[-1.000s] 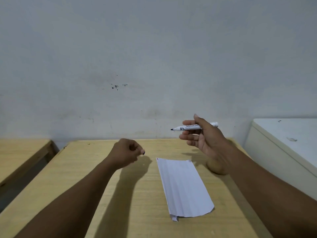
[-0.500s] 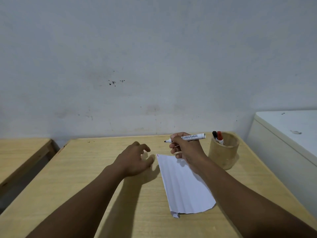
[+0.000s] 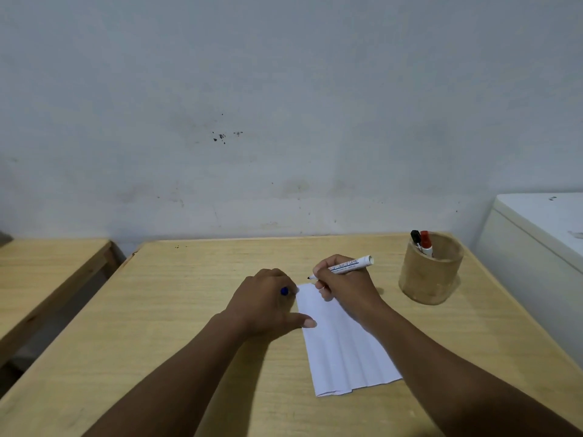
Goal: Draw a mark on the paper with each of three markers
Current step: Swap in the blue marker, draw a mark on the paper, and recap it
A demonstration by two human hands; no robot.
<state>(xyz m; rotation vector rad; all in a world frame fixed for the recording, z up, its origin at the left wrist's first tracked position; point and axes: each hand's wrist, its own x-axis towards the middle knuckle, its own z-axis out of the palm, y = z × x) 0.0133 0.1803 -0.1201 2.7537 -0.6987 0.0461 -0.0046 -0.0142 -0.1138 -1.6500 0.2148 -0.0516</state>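
Paper (image 3: pixel 344 348) lies flat on the wooden worktop (image 3: pixel 176 310), creased lengthwise, long axis running away from the person; taking it as the reference. Right hand (image 3: pixel 345 287) sits over the paper's far end, fingers pinched around a white marker (image 3: pixel 347 265), uncapped, barrel tilted with its tail pointing up toward the cup side. The dark tip is at the paper's far edge; can't tell if it touches. No mark visible on the exposed sheet. Left hand (image 3: pixel 268 302) rests on the worktop against the paper's far left corner, fingers curled around a blue cap (image 3: pixel 284 291), thumb stretched out onto the paper's left edge. Wooden cup (image 3: pixel 430 279) stands right of the paper's far end, apart from it, holding two more markers upright: one with a black cap (image 3: pixel 415 237), one with a red cap (image 3: pixel 425 239), leaning on the cup's left wall. White cabinet (image 3: pixel 536 247) further right of the cup, off the worktop. Second wooden table (image 3: pixel 47 269) well left of the paper, separated by a gap.
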